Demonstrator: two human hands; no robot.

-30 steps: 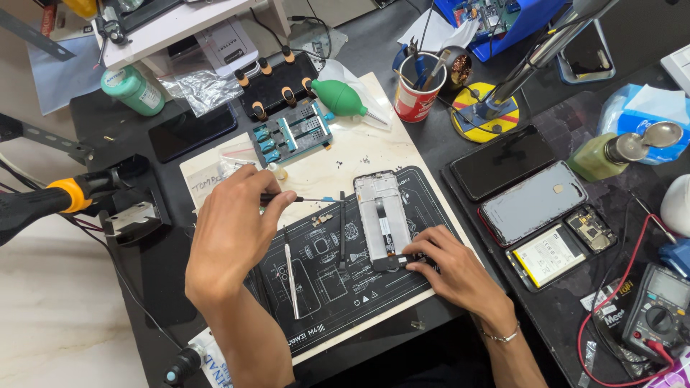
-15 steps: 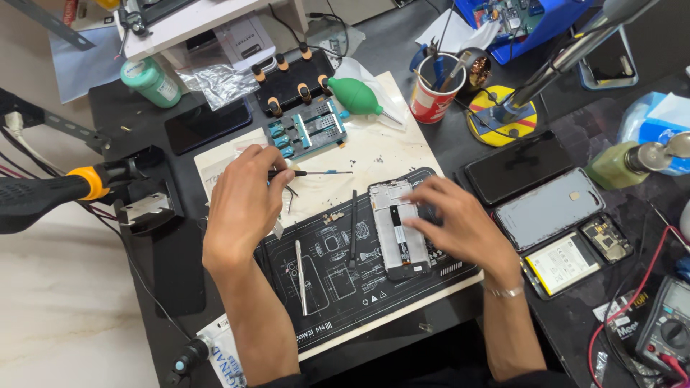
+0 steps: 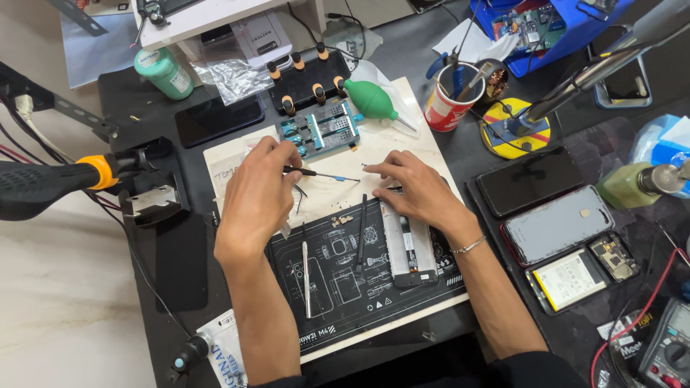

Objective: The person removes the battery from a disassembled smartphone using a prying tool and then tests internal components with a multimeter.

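A soldering tool with an orange collar (image 3: 50, 183) lay at the far left of the cluttered workbench, with a green bottle (image 3: 164, 72) behind it. The left hand (image 3: 255, 197) was closed around a small screwdriver (image 3: 320, 174), its tip pointing right over the white board (image 3: 402, 144). Below it, a black work mat (image 3: 338, 287) carried a metal prying tool (image 3: 305, 276) and a black stick (image 3: 361, 233). On the mat's right part lay an opened phone (image 3: 408, 248). The right hand (image 3: 417, 190) rested on the phone's top end, fingers curled loosely, gripping nothing that could be seen. Further right lay a red cup (image 3: 449, 104) and more phones (image 3: 553, 223).
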